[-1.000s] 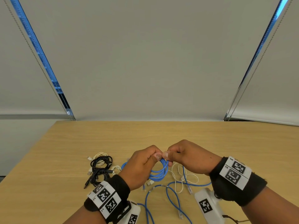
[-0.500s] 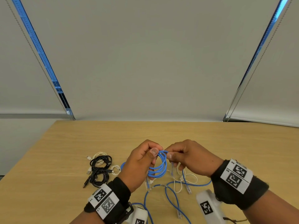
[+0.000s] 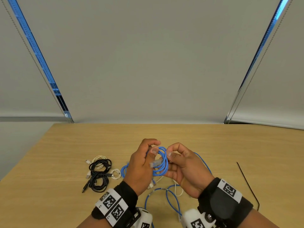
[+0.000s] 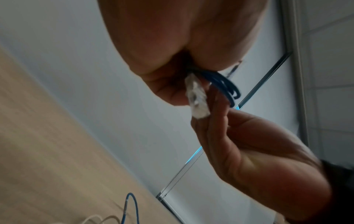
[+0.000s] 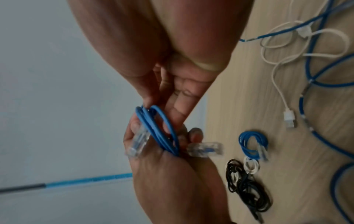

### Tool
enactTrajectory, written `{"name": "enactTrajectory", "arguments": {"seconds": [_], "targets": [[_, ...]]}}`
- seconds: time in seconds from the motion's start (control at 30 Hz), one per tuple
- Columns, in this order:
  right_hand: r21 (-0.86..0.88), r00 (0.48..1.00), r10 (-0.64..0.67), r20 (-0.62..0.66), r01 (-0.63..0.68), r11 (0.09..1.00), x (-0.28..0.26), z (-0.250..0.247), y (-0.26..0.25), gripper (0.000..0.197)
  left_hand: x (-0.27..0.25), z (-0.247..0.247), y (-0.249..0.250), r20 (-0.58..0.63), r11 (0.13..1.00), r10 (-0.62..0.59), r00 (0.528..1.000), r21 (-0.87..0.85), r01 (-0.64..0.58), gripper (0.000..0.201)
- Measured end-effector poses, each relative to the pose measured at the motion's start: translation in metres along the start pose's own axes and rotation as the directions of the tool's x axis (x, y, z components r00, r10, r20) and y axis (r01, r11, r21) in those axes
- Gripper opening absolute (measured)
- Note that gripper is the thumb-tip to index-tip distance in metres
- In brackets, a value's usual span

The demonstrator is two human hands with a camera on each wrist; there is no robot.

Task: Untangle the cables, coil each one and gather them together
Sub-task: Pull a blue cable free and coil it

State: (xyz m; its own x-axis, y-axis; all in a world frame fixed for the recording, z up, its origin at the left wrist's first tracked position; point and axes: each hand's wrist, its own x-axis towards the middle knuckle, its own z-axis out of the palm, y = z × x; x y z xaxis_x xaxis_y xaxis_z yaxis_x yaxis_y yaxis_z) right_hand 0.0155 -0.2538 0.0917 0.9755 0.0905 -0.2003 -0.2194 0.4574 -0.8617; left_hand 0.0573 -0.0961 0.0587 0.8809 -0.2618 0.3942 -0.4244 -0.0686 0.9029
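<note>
I hold a small blue network cable coil (image 3: 162,163) above the wooden table (image 3: 213,145), between both hands. My left hand (image 3: 153,146) pinches the coil's upper left side, thumb on top. My right hand (image 3: 170,151) pinches its upper right side, with fingers curled under it. A clear plug (image 3: 155,163) lies across the coil. In the right wrist view the coil (image 5: 159,131) shows two clear plugs (image 5: 138,142), one on each side. The left wrist view shows one plug (image 4: 197,100) beside the blue loops (image 4: 224,84).
On the table to the left lie coiled black cables (image 3: 98,175), white coils (image 3: 98,159) and another blue coil (image 3: 124,170). A loose blue cable (image 3: 171,198) and a white cable (image 3: 177,190) lie tangled beneath my hands. A thin black strip (image 3: 246,181) lies at the right.
Both hands have lifted the blue coil slightly and turned it. My right hand has shifted so its fingers curl under the coil. A clear plug now lies across the loops.
</note>
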Motion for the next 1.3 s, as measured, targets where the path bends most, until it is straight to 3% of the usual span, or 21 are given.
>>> {"name": "enactTrajectory", "arguments": {"seconds": [0.13,0.2,0.23,0.43,0.6,0.67,0.87,0.93,1.03,1.1,1.17,1.3], "targets": [[-0.227,0.999,-0.033,-0.016,0.029,0.973,-0.004,0.003,0.004,0.021,0.002,-0.005,-0.003,-0.021,0.964,0.144,0.989,0.228,-0.135,0.025],[-0.352,1.000,-0.018,-0.019,0.011,0.936,-0.005,0.004,0.009,0.038,0.003,-0.005,-0.004,-0.027,0.948,0.177,0.984,0.273,-0.163,0.029],[-0.376,1.000,-0.014,-0.023,0.004,0.927,-0.005,0.005,0.011,0.042,0.002,-0.005,-0.005,-0.022,0.955,0.147,0.989,0.265,-0.136,0.028],[-0.469,0.999,-0.008,-0.048,-0.015,0.883,0.002,-0.003,0.003,0.015,0.001,-0.014,-0.005,0.113,0.981,-0.113,0.987,0.168,0.093,0.022],[-0.510,0.999,-0.035,0.012,0.036,0.860,0.006,-0.011,-0.003,0.009,0.004,-0.015,0.003,0.170,0.922,-0.365,0.915,-0.068,0.380,0.023],[-0.485,0.998,-0.047,0.031,0.056,0.873,0.007,-0.014,-0.005,0.008,0.004,-0.014,0.006,0.155,0.916,-0.376,0.914,-0.086,0.391,0.021],[-0.504,0.982,-0.112,0.155,0.176,0.845,0.006,-0.018,-0.007,0.009,0.005,-0.014,0.015,0.135,0.943,-0.324,0.936,0.130,0.308,0.032],[-0.500,0.965,-0.137,0.224,0.235,0.834,0.006,-0.021,-0.011,0.011,0.007,-0.015,0.020,0.186,0.914,-0.399,0.898,0.001,0.406,0.031],[-0.502,0.950,-0.139,0.279,0.268,0.823,0.008,-0.028,-0.015,0.013,0.006,-0.018,0.023,0.321,0.788,-0.461,0.827,-0.281,0.548,0.030],[-0.573,0.956,-0.166,0.243,0.279,0.771,0.008,-0.032,-0.014,0.005,0.002,-0.014,0.021,0.287,0.784,-0.448,0.847,-0.329,0.526,0.027],[-0.661,0.961,-0.212,0.180,0.278,0.697,0.008,-0.035,-0.010,0.008,-0.001,-0.007,0.018,0.185,0.846,-0.420,0.889,-0.275,0.457,0.022],[-0.852,0.981,-0.084,0.175,0.193,0.486,0.005,-0.030,-0.003,0.022,-0.001,0.001,0.011,0.009,0.937,-0.336,0.942,-0.099,0.336,0.025]]}}
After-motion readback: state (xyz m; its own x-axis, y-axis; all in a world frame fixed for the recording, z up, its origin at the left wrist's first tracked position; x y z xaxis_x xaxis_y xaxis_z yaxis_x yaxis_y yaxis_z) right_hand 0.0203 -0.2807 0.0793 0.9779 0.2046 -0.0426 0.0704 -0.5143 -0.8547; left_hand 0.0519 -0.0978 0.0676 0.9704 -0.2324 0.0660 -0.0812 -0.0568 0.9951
